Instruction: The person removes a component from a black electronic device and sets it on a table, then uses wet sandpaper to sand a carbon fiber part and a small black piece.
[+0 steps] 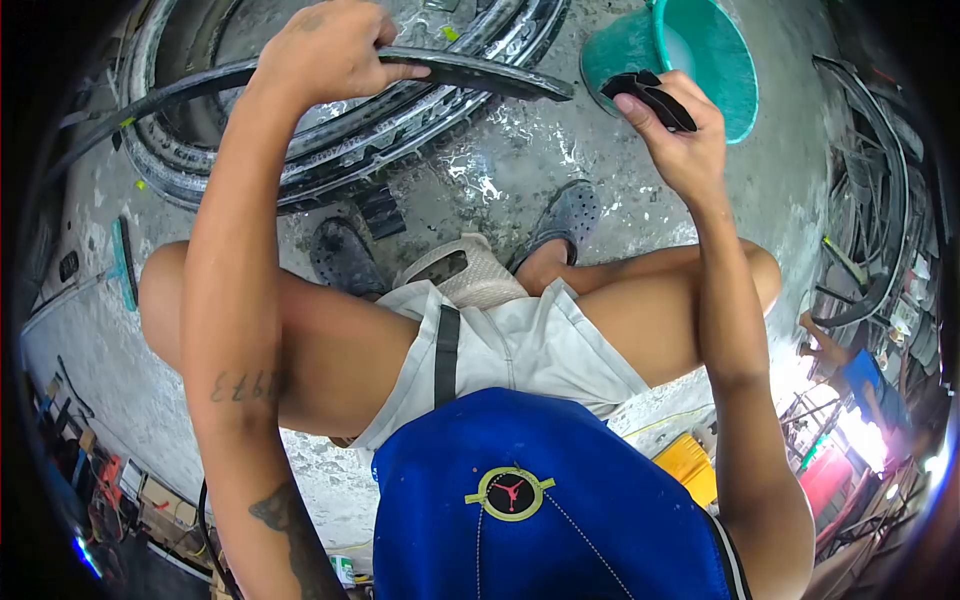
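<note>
My left hand (325, 50), at the upper left, is wrapped round a long dark curved strip (490, 76). One end of the strip points right, towards my other hand; the rest runs off to the left. Between the thumb and fingers of my right hand (688, 130) is a folded black piece (652, 97), held just in front of a teal bucket (720, 60) with pale liquid in it. A small gap separates this piece from the strip's end. Below the strip, large black rings (330, 150) lie on the wet floor.
A white stool (490, 283) stands between my legs. A teal-backed brush (124, 262) lies at the left. More black curved strips (895, 190) rest along the right side. Another person (868, 385) is at the lower right, near a yellow object (687, 468). Several tools and boxes lie lower left.
</note>
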`<state>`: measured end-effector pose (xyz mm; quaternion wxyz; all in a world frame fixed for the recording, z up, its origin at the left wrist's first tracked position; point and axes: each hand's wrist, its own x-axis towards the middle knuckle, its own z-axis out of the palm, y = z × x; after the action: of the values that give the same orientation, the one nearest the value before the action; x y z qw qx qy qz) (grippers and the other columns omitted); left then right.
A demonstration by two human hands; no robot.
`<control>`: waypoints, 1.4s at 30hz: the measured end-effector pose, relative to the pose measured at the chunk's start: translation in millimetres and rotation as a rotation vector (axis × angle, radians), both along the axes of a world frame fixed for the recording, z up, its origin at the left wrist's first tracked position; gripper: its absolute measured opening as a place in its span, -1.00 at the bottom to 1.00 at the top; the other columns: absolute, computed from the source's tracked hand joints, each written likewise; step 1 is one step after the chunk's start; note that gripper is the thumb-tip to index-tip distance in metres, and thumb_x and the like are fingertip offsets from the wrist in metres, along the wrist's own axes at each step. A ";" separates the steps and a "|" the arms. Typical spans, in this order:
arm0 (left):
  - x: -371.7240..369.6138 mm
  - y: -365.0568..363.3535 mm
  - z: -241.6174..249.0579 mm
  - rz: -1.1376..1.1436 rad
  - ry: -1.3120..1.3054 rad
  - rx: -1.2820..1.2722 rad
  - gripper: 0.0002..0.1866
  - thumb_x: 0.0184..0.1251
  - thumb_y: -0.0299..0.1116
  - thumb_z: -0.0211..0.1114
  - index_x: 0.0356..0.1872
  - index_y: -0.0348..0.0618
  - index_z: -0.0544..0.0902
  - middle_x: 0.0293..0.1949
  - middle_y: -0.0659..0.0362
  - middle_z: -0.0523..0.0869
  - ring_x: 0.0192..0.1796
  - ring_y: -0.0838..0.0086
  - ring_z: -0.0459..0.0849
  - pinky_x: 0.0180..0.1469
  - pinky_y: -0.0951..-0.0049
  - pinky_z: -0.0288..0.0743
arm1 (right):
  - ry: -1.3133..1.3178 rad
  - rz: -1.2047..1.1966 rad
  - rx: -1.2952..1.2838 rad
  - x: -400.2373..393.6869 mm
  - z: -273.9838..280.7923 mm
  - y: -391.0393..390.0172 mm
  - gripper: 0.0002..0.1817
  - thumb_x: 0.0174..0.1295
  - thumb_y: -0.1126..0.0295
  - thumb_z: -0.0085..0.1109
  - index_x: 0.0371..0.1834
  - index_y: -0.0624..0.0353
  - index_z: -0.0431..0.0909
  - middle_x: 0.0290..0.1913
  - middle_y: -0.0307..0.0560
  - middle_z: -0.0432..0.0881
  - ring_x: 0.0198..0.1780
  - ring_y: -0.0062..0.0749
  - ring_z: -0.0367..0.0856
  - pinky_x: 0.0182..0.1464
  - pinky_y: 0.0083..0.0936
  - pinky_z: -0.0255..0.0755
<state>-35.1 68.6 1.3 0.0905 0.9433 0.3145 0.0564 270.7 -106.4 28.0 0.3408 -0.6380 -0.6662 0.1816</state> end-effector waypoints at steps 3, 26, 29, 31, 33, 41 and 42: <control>0.3 -0.9 0.0 -0.022 0.007 0.050 -0.44 0.15 0.22 0.47 -0.48 -0.20 0.74 -0.52 -0.05 0.68 -0.29 -0.03 0.69 -0.22 0.04 0.55 | 0.052 0.013 0.022 -7.6 -3.3 -1.9 -0.81 0.11 0.42 0.58 -0.31 0.28 0.77 -0.42 -0.20 0.60 -0.38 -0.49 0.53 -0.33 -0.52 0.37; -6.2 -12.3 -0.4 0.047 0.035 0.032 -0.62 -0.08 0.02 0.45 -0.58 -0.13 0.74 -0.56 -0.10 0.69 -0.37 -0.06 0.72 -0.26 0.04 0.59 | 0.031 0.199 0.109 -40.9 -15.3 19.7 -0.90 0.07 0.57 0.52 -0.37 0.23 0.76 -0.50 -0.14 0.59 -0.47 -0.44 0.47 -0.38 -0.47 0.30; -5.4 -14.5 -1.9 0.057 0.083 0.047 -0.66 -0.10 -0.03 0.43 -0.58 -0.13 0.74 -0.57 -0.10 0.68 -0.40 -0.07 0.71 -0.28 0.03 0.58 | 0.045 0.273 0.219 -40.9 -17.1 21.6 -0.91 0.10 0.56 0.51 -0.37 0.23 0.75 -0.51 -0.15 0.58 -0.47 -0.44 0.49 -0.38 -0.48 0.30; -8.1 -14.8 -4.4 0.036 0.050 0.067 -0.68 -0.12 -0.05 0.42 -0.57 -0.13 0.74 -0.58 -0.10 0.68 -0.40 -0.07 0.70 -0.28 0.02 0.58 | 0.078 0.222 0.115 -33.3 -13.2 12.7 -0.91 0.11 0.54 0.51 -0.39 0.24 0.73 -0.52 -0.13 0.56 -0.46 -0.41 0.50 -0.39 -0.47 0.30; -11.4 -13.8 -6.3 0.021 0.009 0.093 -0.70 -0.14 -0.07 0.41 -0.56 -0.12 0.74 -0.58 -0.09 0.68 -0.40 -0.08 0.70 -0.28 0.02 0.57 | 0.065 0.210 0.135 -38.3 -16.0 14.9 -0.90 0.11 0.54 0.51 -0.39 0.24 0.73 -0.51 -0.13 0.56 -0.46 -0.41 0.49 -0.39 -0.47 0.29; -7.4 -20.7 -7.4 0.071 0.108 0.028 -0.68 0.14 -0.03 0.41 -0.32 -0.08 0.77 -0.41 -0.05 0.76 -0.24 -0.05 0.74 -0.13 0.04 0.61 | 0.085 0.158 0.027 -24.7 -14.4 -2.0 -0.87 0.14 0.53 0.47 -0.25 0.23 0.76 -0.46 -0.12 0.56 -0.43 -0.38 0.50 -0.36 -0.45 0.35; -7.8 -21.9 -5.9 0.082 0.127 0.027 -0.68 0.13 -0.02 0.40 -0.32 -0.05 0.77 -0.41 -0.05 0.76 -0.24 -0.04 0.74 -0.12 0.05 0.60 | 0.086 0.122 0.029 -7.6 -24.6 -10.5 -0.88 0.15 0.51 0.46 -0.26 0.24 0.75 -0.45 -0.11 0.57 -0.42 -0.40 0.52 -0.35 -0.46 0.37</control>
<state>-42.9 46.7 -4.6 0.0554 0.9323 0.3573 0.0041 263.1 -116.9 3.5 0.3667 -0.5827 -0.6911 0.2197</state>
